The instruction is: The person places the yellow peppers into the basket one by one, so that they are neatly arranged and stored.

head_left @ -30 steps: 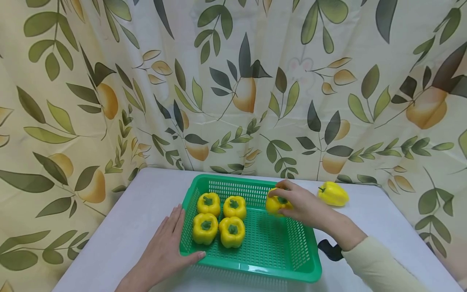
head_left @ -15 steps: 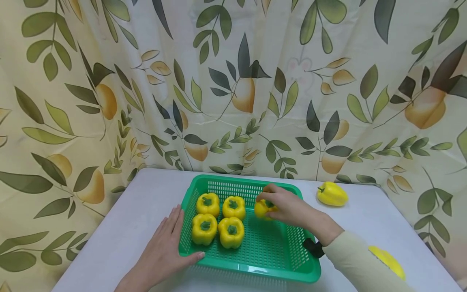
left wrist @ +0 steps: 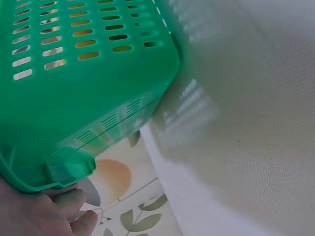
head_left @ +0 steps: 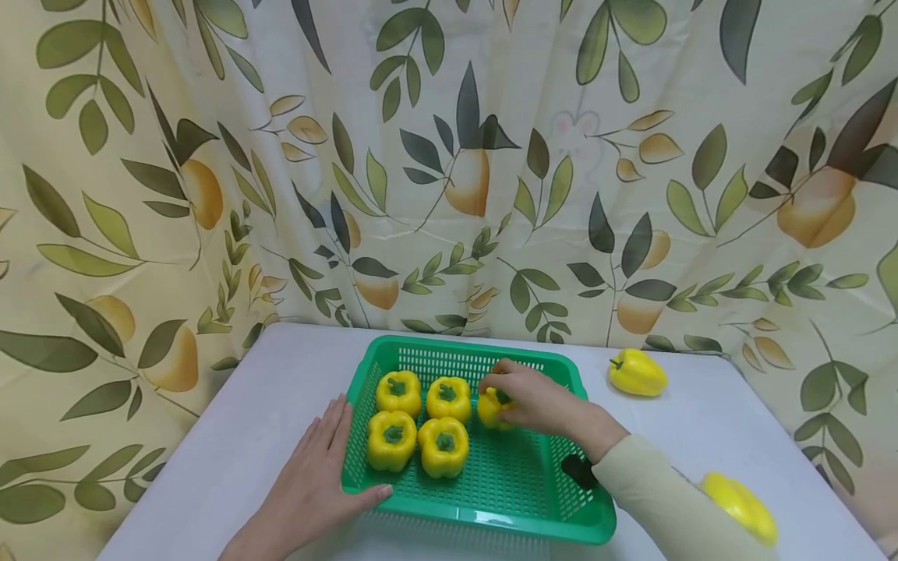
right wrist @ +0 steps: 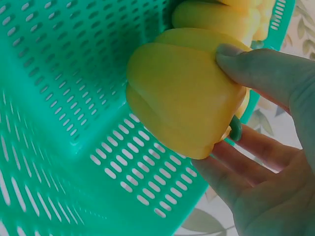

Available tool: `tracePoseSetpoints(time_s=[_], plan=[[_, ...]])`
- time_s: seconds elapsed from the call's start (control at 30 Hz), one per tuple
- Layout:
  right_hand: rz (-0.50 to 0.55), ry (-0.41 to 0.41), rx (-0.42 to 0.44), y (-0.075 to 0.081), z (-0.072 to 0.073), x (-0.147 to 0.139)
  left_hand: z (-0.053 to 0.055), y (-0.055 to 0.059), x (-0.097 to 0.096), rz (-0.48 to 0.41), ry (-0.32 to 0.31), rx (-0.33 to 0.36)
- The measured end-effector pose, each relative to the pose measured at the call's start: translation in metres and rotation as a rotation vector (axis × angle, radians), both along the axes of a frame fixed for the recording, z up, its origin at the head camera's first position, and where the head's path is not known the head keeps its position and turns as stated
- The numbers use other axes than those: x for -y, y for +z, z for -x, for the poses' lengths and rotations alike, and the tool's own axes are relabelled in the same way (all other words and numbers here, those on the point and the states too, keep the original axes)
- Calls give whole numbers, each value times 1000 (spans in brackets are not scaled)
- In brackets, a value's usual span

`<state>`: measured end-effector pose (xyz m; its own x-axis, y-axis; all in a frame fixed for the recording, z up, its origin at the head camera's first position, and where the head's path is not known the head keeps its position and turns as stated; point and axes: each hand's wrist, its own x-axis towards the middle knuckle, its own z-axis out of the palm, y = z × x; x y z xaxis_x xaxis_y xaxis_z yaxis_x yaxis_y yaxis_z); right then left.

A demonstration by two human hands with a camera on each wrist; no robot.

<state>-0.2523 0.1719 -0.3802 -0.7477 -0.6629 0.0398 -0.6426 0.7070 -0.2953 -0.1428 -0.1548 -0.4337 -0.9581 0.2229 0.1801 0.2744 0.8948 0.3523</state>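
Observation:
A green plastic basket stands on the table with several yellow bell peppers grouped upright in its left half. My right hand grips another yellow bell pepper between thumb and fingers, inside the basket at the back, just right of the group. In the right wrist view its green stem points toward the palm. My left hand lies with straight fingers along the basket's left side, the thumb on the front rim. In the left wrist view its fingers show beneath the rim.
Two loose yellow bell peppers lie on the white table right of the basket: one pepper at the back, one pepper nearer, partly behind the right sleeve. A leaf-and-fruit patterned curtain hangs behind the table.
My right hand has carried its pepper leftward and a little down, toward the group in the basket. The nearer loose pepper has come into sight beside the sleeve. My left hand stays in place.

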Motion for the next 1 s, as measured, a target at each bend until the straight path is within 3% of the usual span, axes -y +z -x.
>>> tracePoseSetpoints(time_s=[0.5, 0.77, 1.0], plan=[[-33, -11, 57, -12, 7, 14, 2, -3, 0, -2, 23, 6], [-24, -57, 115, -9, 6, 13, 2, -4, 0, -6, 15, 4], [-3, -82, 92, 3, 1, 3, 2, -4, 0, -6, 20, 0]])
